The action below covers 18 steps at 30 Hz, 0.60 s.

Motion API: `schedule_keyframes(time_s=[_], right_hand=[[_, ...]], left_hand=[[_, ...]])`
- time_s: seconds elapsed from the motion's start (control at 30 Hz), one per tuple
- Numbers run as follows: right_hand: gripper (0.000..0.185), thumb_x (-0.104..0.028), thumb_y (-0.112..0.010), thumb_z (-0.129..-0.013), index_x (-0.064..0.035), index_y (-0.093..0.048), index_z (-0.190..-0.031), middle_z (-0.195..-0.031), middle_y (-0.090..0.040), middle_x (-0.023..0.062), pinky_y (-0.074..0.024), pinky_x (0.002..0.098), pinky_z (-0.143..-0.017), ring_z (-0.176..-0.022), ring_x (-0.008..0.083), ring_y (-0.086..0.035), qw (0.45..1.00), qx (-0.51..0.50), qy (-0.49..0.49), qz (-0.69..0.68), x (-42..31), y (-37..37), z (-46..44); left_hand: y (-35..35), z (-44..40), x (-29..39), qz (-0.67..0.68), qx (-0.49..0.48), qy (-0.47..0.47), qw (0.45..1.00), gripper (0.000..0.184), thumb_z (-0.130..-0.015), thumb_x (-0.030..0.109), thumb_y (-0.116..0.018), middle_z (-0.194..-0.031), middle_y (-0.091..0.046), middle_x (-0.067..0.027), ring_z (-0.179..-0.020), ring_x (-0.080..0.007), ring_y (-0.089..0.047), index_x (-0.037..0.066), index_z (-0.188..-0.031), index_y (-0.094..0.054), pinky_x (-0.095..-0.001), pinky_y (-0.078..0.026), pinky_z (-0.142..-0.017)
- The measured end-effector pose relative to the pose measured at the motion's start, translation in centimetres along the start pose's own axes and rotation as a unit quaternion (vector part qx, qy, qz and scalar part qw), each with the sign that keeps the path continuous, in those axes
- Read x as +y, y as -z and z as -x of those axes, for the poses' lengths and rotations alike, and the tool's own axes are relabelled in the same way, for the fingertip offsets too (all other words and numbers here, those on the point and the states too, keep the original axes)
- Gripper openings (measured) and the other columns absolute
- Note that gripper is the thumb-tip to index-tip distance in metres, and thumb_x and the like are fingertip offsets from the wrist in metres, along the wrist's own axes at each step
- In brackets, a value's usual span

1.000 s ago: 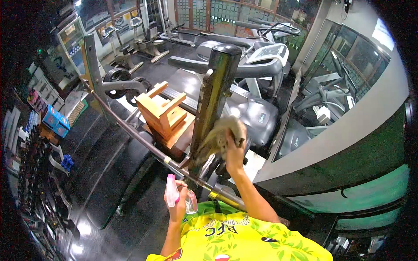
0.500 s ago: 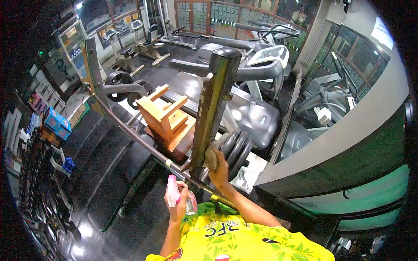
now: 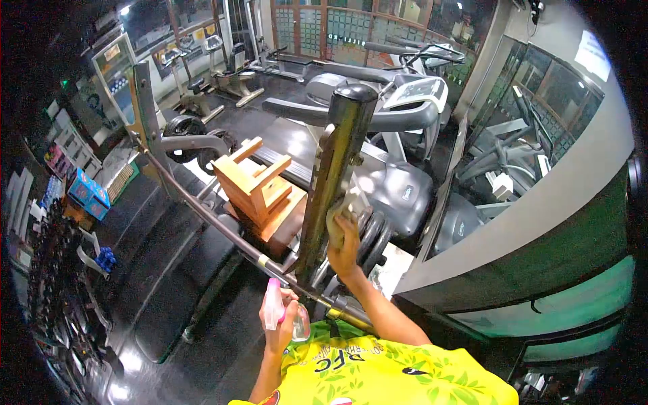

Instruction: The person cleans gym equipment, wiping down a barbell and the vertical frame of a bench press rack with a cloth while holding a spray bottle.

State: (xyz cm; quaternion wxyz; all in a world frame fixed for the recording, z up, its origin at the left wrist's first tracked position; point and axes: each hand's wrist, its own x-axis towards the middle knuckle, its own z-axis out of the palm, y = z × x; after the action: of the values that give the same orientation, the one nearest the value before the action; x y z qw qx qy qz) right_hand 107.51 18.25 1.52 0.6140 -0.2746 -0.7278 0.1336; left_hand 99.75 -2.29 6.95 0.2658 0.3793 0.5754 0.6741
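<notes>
My left hand (image 3: 281,321) is wrapped round a spray bottle (image 3: 273,302) with a pink and white trigger head and a clear body. In my right hand (image 3: 345,250) is a greyish-brown cloth (image 3: 335,221), pressed against the right side of a black upright post (image 3: 333,175). A long barbell bar (image 3: 219,221) runs diagonally past the foot of the post, just above my left hand. Black weight plates (image 3: 375,236) hang right behind my right hand and are partly hidden by it.
A wooden stool-like stand (image 3: 260,196) is beyond the bar. Behind the post is a treadmill (image 3: 405,196). A padded black bench (image 3: 192,283) lies to the left, and a mirror (image 3: 533,128) lines the right wall. Dumbbells (image 3: 57,263) fill the far left.
My right hand and the cloth have slid up along the post. My left hand has shifted slightly down and right with the spray bottle.
</notes>
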Motion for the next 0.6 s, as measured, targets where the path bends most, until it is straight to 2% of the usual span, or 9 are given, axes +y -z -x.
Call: schedule_keyframes(time_s=[0.03, 0.1, 0.2, 0.23, 0.3, 0.37, 0.4, 0.47, 0.6], right_hand=[[0.054, 0.009, -0.054, -0.065, -0.0031, -0.051, -0.117, -0.121, -0.050, 0.0210, -0.0394, 0.0441, -0.096, -0.114, 0.0416, -0.048, 1.000, -0.001, 0.001, 0.000, -0.3, 0.6, 1.2], [0.045, 0.006, -0.057, -0.069, -0.0020, -0.052, -0.113, -0.112, -0.054, 0.0216, -0.0460, 0.0417, -0.085, -0.103, 0.0370, -0.055, 0.989, -0.083, -0.105, -0.063, -0.9, 1.8, 2.8], [0.037, 0.002, -0.058, -0.073, -0.0009, -0.052, -0.110, -0.103, -0.056, 0.0210, -0.0473, 0.0387, -0.080, -0.098, 0.0310, -0.056, 0.985, -0.080, -0.117, -0.098, -2.5, 3.6, 0.5], [0.033, 0.000, -0.058, -0.076, 0.0008, -0.052, -0.108, -0.100, -0.057, 0.0202, -0.0456, 0.0398, -0.083, -0.099, 0.0305, -0.056, 0.992, -0.002, -0.054, -0.118, -2.9, 3.2, -1.1], [0.038, 0.006, -0.057, -0.077, 0.0028, -0.049, -0.113, -0.115, -0.050, 0.0191, -0.0392, 0.0379, -0.091, -0.108, 0.0314, -0.050, 0.994, 0.071, 0.059, -0.056, -3.1, 2.8, -5.0], [0.040, 0.006, -0.058, -0.078, 0.0022, -0.048, -0.117, -0.116, -0.051, 0.0188, -0.0365, 0.0390, -0.095, -0.110, 0.0320, -0.049, 0.988, 0.122, 0.078, -0.058, -6.0, 2.4, -10.8], [0.044, 0.008, -0.056, -0.076, 0.0017, -0.048, -0.119, -0.114, -0.054, 0.0197, -0.0381, 0.0391, -0.095, -0.107, 0.0340, -0.052, 0.996, 0.066, 0.041, -0.039, -7.8, 2.7, -13.4], [0.050, 0.009, -0.053, -0.072, 0.0003, -0.048, -0.121, -0.113, -0.055, 0.0208, -0.0396, 0.0401, -0.094, -0.105, 0.0382, -0.053, 0.996, 0.009, 0.088, 0.010, -8.7, 1.7, -15.3], [0.054, 0.008, -0.051, -0.068, -0.0008, -0.048, -0.121, -0.115, -0.054, 0.0223, -0.0394, 0.0423, -0.095, -0.108, 0.0412, -0.051, 0.998, -0.017, 0.056, -0.008, -7.1, 0.9, -9.8]], left_hand=[[-0.1, 0.0, 0.2, 0.010, -0.007, 0.009, 1.000, 0.017, -0.081, -0.001, -0.057, -0.081, -0.056, -0.0048, -0.063, -0.0090, -0.056, 0.001, -0.097, -0.050, -0.0239, -0.046, -0.060], [0.0, 0.1, 0.1, 0.021, -0.013, 0.019, 1.000, 0.017, -0.081, -0.001, -0.057, -0.081, -0.056, -0.0054, -0.062, -0.0090, -0.056, 0.001, -0.096, -0.050, -0.0237, -0.046, -0.058], [0.4, 0.2, -0.3, 0.037, -0.038, 0.027, 0.998, 0.017, -0.082, -0.001, -0.057, -0.079, -0.057, -0.0060, -0.059, -0.0093, -0.057, 0.000, -0.097, -0.049, -0.0233, -0.047, -0.055], [0.5, 0.1, -0.1, 0.025, -0.057, 0.029, 0.998, 0.017, -0.082, -0.001, -0.057, -0.077, -0.057, -0.0059, -0.057, -0.0094, -0.057, 0.000, -0.097, -0.049, -0.0232, -0.047, -0.054], [0.4, 0.2, 0.6, 0.022, -0.067, 0.046, 0.996, 0.017, -0.082, -0.002, -0.057, -0.072, -0.057, -0.0052, -0.055, -0.0092, -0.056, 0.000, -0.097, -0.049, -0.0231, -0.047, -0.052], [0.5, 0.2, 0.5, 0.014, -0.068, 0.039, 0.997, 0.017, -0.082, -0.002, -0.057, -0.072, -0.057, -0.0054, -0.055, -0.0092, -0.056, 0.000, -0.097, -0.049, -0.0230, -0.047, -0.052], [0.5, 0.2, 0.5, 0.009, -0.071, 0.030, 0.997, 0.017, -0.082, -0.002, -0.057, -0.073, -0.057, -0.0056, -0.055, -0.0092, -0.056, 0.000, -0.097, -0.049, -0.0230, -0.047, -0.052], [0.4, 0.4, 0.6, 0.031, -0.058, 0.040, 0.997, 0.016, -0.082, -0.001, -0.057, -0.073, -0.057, -0.0055, -0.055, -0.0095, -0.057, 0.000, -0.096, -0.049, -0.0230, -0.047, -0.052], [0.9, 0.6, 0.2, -0.010, -0.041, 0.037, 0.998, 0.015, -0.082, -0.001, -0.057, -0.072, -0.057, -0.0052, -0.056, -0.0102, -0.057, 0.001, -0.095, -0.049, -0.0233, -0.047, -0.052]])
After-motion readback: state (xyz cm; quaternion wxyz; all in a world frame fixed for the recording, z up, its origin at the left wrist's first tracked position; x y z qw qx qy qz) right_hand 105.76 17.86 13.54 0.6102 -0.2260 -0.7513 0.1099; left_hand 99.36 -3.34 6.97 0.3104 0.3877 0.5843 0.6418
